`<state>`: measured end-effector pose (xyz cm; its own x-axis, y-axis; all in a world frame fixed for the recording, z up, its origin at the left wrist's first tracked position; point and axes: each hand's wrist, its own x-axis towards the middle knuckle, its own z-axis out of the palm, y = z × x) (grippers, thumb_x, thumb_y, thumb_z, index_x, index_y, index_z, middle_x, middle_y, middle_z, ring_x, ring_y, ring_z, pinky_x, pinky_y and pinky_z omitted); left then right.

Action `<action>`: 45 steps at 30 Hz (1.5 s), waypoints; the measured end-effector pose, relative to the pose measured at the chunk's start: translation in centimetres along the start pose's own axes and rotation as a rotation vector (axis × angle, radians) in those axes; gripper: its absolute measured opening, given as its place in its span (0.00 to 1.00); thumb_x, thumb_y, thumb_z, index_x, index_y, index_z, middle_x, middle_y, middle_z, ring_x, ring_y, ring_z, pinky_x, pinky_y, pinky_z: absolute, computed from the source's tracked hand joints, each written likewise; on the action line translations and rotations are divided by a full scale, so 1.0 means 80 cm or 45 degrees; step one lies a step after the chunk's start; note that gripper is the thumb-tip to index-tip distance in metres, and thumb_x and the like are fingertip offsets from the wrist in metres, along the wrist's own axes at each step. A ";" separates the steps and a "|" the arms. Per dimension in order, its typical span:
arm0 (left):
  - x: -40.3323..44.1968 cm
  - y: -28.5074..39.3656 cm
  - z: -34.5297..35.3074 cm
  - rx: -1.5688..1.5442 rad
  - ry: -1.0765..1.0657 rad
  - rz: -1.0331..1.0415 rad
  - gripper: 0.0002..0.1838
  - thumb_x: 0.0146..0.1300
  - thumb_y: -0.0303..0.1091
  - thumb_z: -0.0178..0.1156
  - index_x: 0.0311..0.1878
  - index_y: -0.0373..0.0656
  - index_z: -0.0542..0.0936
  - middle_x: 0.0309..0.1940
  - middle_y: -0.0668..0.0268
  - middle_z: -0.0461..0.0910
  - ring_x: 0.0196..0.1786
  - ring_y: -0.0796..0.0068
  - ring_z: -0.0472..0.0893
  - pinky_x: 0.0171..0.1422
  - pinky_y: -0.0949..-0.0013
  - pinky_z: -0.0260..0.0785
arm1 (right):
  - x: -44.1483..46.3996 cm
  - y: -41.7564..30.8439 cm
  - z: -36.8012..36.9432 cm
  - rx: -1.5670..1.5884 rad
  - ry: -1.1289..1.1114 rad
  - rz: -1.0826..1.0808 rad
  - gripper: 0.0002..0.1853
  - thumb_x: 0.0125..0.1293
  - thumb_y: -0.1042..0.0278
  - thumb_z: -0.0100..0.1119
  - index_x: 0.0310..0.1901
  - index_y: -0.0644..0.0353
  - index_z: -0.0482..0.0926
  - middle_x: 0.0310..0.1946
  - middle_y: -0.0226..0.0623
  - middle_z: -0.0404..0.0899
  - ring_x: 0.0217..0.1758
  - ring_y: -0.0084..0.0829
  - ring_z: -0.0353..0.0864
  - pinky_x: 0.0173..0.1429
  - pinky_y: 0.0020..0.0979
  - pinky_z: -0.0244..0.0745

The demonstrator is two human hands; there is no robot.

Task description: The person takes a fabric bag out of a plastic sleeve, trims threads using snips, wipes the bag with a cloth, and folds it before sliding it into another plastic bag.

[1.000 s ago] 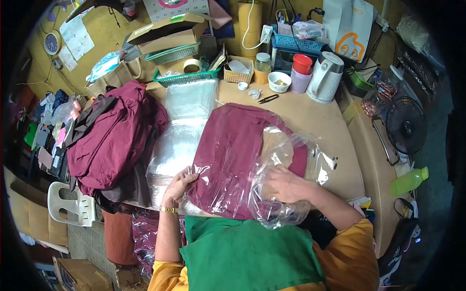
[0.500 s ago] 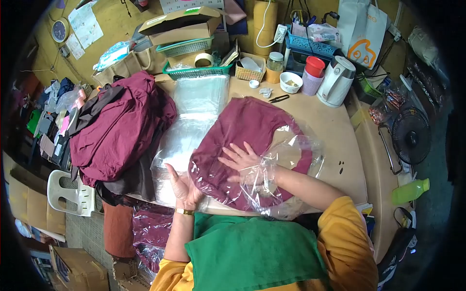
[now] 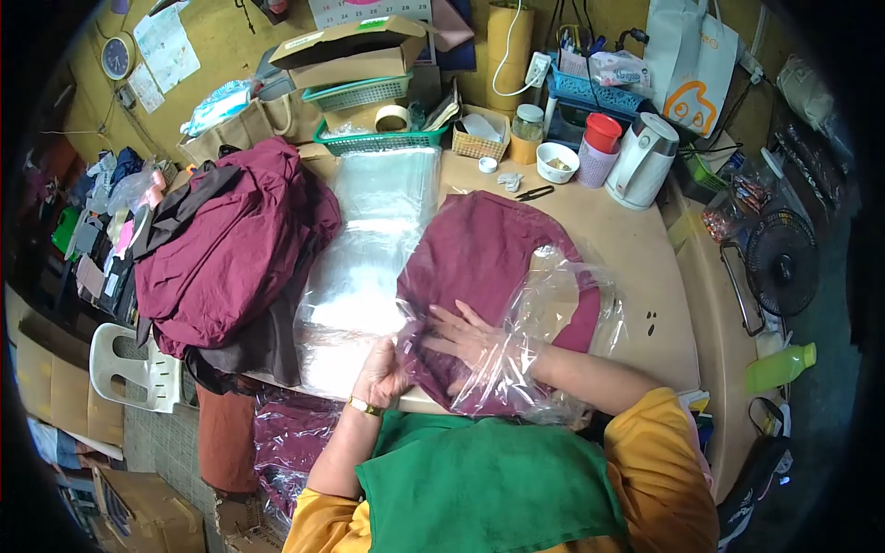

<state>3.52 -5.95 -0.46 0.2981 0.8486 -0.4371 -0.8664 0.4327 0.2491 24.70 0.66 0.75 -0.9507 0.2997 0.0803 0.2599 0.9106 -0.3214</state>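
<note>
A maroon cloth item (image 3: 493, 244) with a long curved strip at its right side lies on the table. A clear plastic bag (image 3: 544, 304) is crumpled around it. My right hand (image 3: 470, 339) is spread on the maroon cloth, with clear plastic over the wrist and forearm. At the item's lower left edge, my left hand (image 3: 378, 373) is closed on the plastic-covered edge; its fingertips are partly hidden. Just left of the item lies a stack of clear plastic bags (image 3: 373, 240).
A heap of maroon and dark cloth (image 3: 221, 249) covers the table's left side. Along the back stand green baskets (image 3: 383, 140), a white bowl (image 3: 557, 164), a red-lidded cup (image 3: 599, 152) and a kettle (image 3: 641, 158). Black snips (image 3: 535, 194) lie before the bowl.
My left hand has moved right and closed on the item's edge. The item's left side has shifted right and folded inward. My right hand has slid slightly right and toward me.
</note>
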 end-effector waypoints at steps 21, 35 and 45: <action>-0.006 -0.005 -0.012 0.923 0.184 0.745 0.18 0.69 0.18 0.51 0.61 0.38 0.69 0.53 0.62 0.79 0.54 0.77 0.79 0.59 0.71 0.74 | 0.039 -0.009 0.020 0.060 0.229 -0.032 0.53 0.60 0.37 0.61 0.76 0.63 0.48 0.79 0.49 0.42 0.83 0.48 0.38 0.81 0.54 0.38; -0.048 0.031 -0.001 1.505 0.252 0.634 0.26 0.59 0.17 0.63 0.62 0.33 0.69 0.46 0.58 0.80 0.48 0.74 0.79 0.51 0.72 0.74 | 0.043 0.079 -0.020 -0.331 0.169 0.209 0.36 0.70 0.39 0.51 0.74 0.47 0.61 0.77 0.47 0.53 0.80 0.51 0.50 0.78 0.63 0.42; -0.062 0.031 0.004 1.367 0.221 0.445 0.35 0.62 0.26 0.67 0.72 0.39 0.64 0.62 0.60 0.74 0.59 0.71 0.75 0.66 0.70 0.67 | 0.048 0.190 -0.032 -0.101 0.176 0.773 0.42 0.72 0.33 0.42 0.79 0.44 0.43 0.81 0.45 0.35 0.83 0.49 0.33 0.81 0.56 0.33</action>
